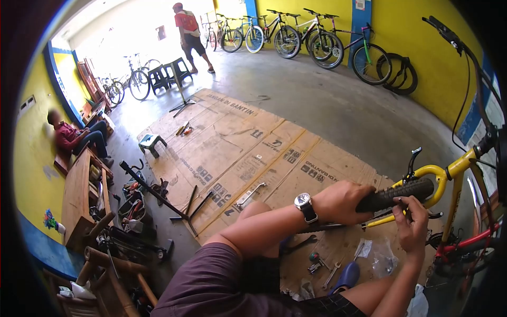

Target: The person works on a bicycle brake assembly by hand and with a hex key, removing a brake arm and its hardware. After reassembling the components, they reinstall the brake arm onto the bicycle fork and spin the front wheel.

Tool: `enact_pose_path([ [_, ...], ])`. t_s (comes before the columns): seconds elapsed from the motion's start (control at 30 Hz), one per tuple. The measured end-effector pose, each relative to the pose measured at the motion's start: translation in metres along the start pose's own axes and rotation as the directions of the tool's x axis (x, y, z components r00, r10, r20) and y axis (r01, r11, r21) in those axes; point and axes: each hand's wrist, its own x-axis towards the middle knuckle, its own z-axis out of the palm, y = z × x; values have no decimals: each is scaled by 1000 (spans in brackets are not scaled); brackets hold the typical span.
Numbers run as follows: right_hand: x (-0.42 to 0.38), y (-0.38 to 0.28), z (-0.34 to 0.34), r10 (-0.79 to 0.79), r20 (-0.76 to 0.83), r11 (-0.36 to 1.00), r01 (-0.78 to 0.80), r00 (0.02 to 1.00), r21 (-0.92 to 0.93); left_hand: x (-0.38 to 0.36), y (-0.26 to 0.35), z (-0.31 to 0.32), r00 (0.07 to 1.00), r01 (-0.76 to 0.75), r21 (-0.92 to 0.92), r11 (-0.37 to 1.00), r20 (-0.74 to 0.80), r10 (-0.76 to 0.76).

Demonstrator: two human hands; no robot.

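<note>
A black bicycle tyre point(404, 191) sits at the yellow fork point(434, 171) of a bike on the right. My left hand point(346, 202), with a watch point(303, 201) on its wrist, is wrapped over the near side of the tyre. My right hand point(411, 217) is at the tyre's lower edge, thumb and fingers pinched together; whatever they hold is too small to make out. Beneath my hands, a wrench point(331, 274), a plastic bag point(384, 259) and a blue shoe point(347, 277) are on the cardboard point(253, 142).
A small stool point(151, 142) and a repair stand point(182, 105) stand on the cardboard. Tools fill a box point(134, 208) at left. One person point(74, 136) sits by the left wall; another point(189, 34) is on foot at the back. Bikes point(288, 39) line the yellow wall.
</note>
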Motion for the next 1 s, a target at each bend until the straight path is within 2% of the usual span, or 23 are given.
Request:
enact_pose_path([
  [0.07,6,4,6,7,8,1000,-7,1000,18,-5,-2,2,999,-21,-86,996,39,24],
  [0.1,8,6,12,-70,-51,997,69,996,-23,-9,-5,7,998,-37,-133,990,35,42],
  [0.17,8,2,13,-3,-70,1000,3,998,1,-15,-9,16,996,-83,-243,967,3,86],
  [0.2,9,-2,12,30,-76,1000,-30,997,8,-15,-9,17,996,-91,-240,966,-2,94],
  [0.37,9,-4,14,-7,-74,1000,6,997,-20,-8,-8,19,995,-96,-209,973,-1,98],
  [0.43,5,-5,12,19,-42,999,-20,999,-27,-3,-9,19,986,-165,-128,978,-24,163],
  [0.53,-2,-2,10,-65,-70,996,61,995,-65,5,-9,20,960,-262,-24,965,-107,258],
  [0.57,-4,6,11,-111,-93,993,115,989,36,7,-9,20,946,-292,9,956,-142,290],
  [0.67,-17,23,-2,6,-83,998,-1,997,66,11,-12,23,957,-256,-12,967,-145,251],
  [0.8,-26,20,-3,241,-211,965,-211,947,156,13,-13,24,956,-240,-44,970,-183,229],
  [0.93,-28,28,5,82,-288,993,-53,954,109,11,-8,20,923,-240,-161,957,-343,174],
  [1.0,-31,28,-1,129,-238,981,-90,963,172,10,-7,14,896,-274,-206,939,-408,172],
])
